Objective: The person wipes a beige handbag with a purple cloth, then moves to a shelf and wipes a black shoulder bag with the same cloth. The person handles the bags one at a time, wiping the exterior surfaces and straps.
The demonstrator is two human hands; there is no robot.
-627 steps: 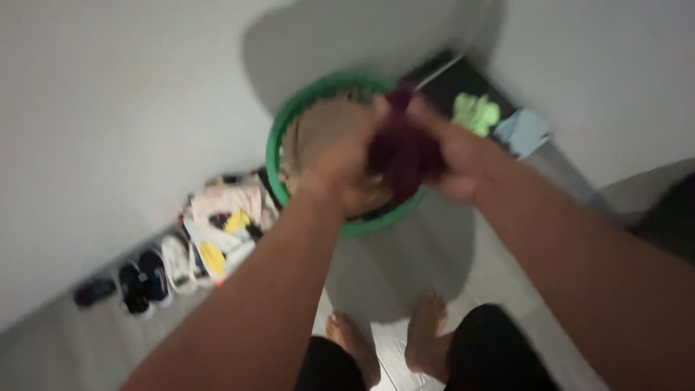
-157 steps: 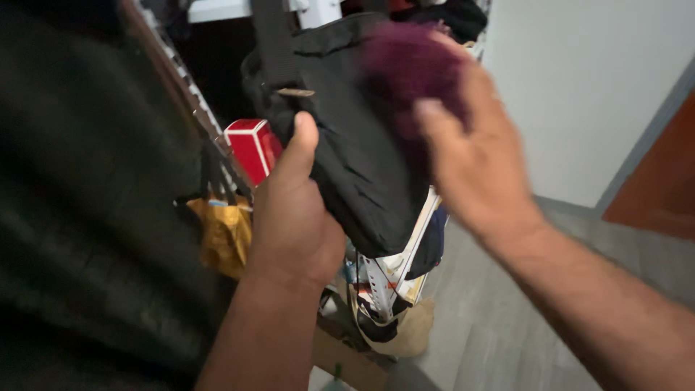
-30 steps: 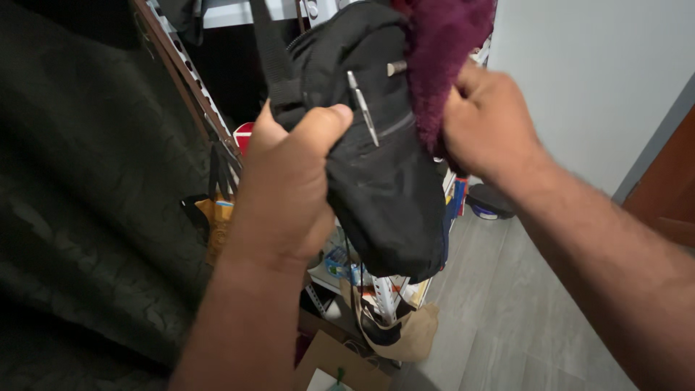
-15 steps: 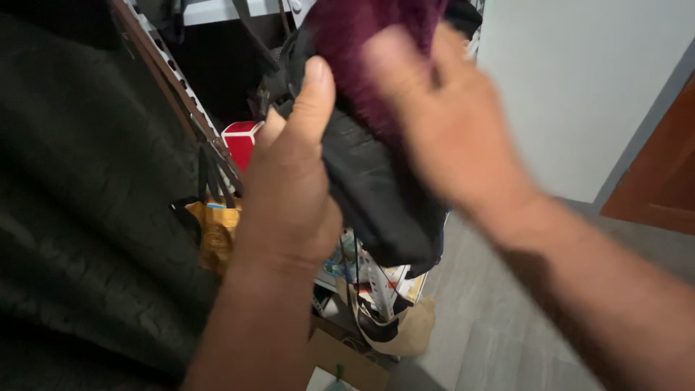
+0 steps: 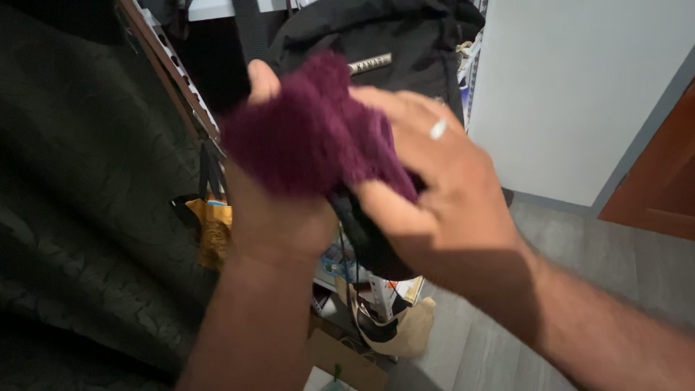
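Label and packages around the hanging bag

A pale rectangular label (image 5: 370,64) is sitting at twelve o'clock; a brown cardboard box (image 5: 346,360) is lying at six.

My left hand (image 5: 279,210) is raised in front of me, forearm rising from the bottom edge, thumb pointing up and fingers curled — closed around what it holds. My right hand (image 5: 434,195) comes in from the lower right across the left, back facing me, fingers (image 5: 391,108) spread and bent — pressing down, a ring on one finger.

Black bag (image 5: 376,36) top cut off
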